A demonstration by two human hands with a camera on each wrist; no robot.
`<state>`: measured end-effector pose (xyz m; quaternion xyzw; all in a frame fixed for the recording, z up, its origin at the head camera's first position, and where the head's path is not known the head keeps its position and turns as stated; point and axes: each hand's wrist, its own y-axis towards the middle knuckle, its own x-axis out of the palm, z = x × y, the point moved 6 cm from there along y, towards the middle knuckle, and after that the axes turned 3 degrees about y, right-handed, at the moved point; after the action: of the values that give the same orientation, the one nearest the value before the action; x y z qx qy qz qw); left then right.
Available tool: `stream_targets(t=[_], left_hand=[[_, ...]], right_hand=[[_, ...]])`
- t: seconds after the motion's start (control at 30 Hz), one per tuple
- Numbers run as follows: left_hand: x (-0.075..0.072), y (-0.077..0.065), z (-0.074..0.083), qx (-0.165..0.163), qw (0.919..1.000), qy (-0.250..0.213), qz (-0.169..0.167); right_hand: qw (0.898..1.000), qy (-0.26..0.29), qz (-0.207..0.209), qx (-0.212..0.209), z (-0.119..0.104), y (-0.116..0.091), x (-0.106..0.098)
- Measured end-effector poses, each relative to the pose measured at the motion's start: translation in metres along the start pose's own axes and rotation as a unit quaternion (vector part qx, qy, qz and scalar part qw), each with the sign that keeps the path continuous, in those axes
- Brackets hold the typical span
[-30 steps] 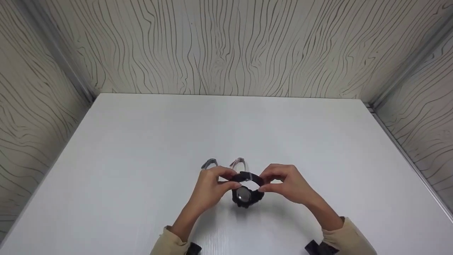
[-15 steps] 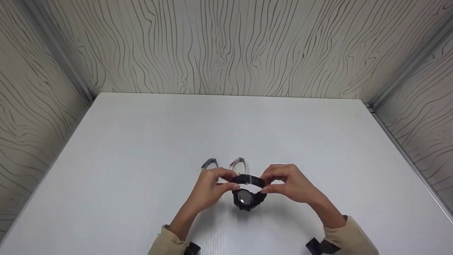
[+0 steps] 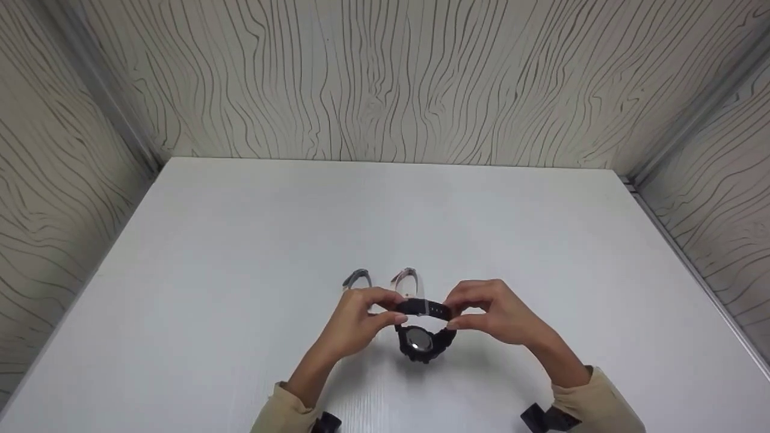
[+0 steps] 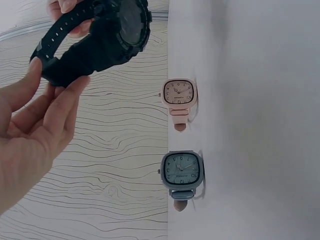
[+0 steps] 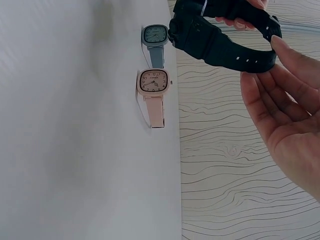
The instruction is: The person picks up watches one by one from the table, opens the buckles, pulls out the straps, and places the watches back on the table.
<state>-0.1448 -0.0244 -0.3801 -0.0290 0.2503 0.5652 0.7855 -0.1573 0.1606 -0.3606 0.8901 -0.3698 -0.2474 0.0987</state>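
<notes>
change: black watch [image 3: 423,337] dial is sinking slightly toward lower frame | both left hand [image 3: 355,322] and right hand [image 3: 496,313] are pinching its strap; strap running left-right; dial facing the camera

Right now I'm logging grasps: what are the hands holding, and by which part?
Both hands hold the black watch by its strap: the left hand pinches one side of the band, the right hand the other, the case hanging between them.
</notes>
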Motion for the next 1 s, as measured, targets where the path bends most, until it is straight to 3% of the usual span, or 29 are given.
stream_targets(t=[0.23,0.4,0.57,0.83,1.0], left_hand=[[-0.001,0.001,0.0,-0.003,0.9996,0.0,0.028],[-0.002,0.001,0.0,-0.005,0.9991,0.002,0.043],[-0.002,0.001,-0.001,-0.001,0.9992,0.011,0.038],[0.0,0.0,-0.002,0.002,0.9998,0.016,0.008],[-0.002,0.001,0.0,0.009,0.9995,0.02,0.025]], right_hand=[[0.999,-0.03,0.034,0.015,-0.02,0.005,0.002],[0.997,-0.044,0.052,0.023,-0.008,0.002,0.0],[0.998,-0.035,0.04,0.023,0.005,-0.002,-0.002],[1.0,-0.008,0.003,-0.008,0.005,-0.003,-0.001],[1.0,-0.014,0.019,0.001,-0.001,-0.001,-0.001]])
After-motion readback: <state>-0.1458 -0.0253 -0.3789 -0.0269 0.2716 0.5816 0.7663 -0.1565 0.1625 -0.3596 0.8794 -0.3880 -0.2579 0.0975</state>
